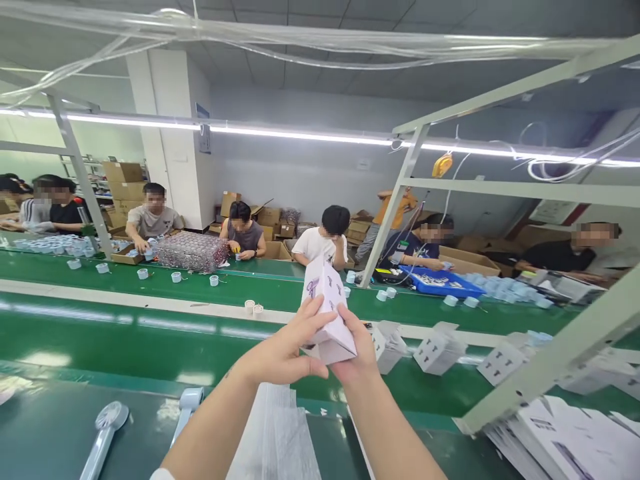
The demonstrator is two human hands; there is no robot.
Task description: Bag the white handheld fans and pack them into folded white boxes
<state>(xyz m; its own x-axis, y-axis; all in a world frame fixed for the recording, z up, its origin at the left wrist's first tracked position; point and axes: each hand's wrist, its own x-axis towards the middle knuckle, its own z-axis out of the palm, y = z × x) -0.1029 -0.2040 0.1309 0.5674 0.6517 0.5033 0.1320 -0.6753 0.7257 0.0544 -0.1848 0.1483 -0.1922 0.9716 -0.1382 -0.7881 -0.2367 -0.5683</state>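
Note:
A tall white printed cardboard box (pixel 326 303) stands tilted between my hands above the green belt, its far end pointing away from me. My left hand (pixel 293 340) lies against the box's left side, fingers over the printed face and thumb low near its near end. My right hand (pixel 361 343) wraps the right side and supports it from below. Under my forearms are thin white packing sleeves (pixel 275 433) on the dark green work surface. Left of my left arm lie a light blue handheld device with a round slotted head (pixel 111 419) and a second light blue one (pixel 191 400), partly hidden by the arm.
White open boxes (pixel 440 348) stand along the belt to the right. A stack of flat white cartons (pixel 570 437) lies at lower right, beside a slanting metal post (pixel 560 367). Two small white cups (pixel 254 307) sit on the pale strip. Several co-workers sit across the line.

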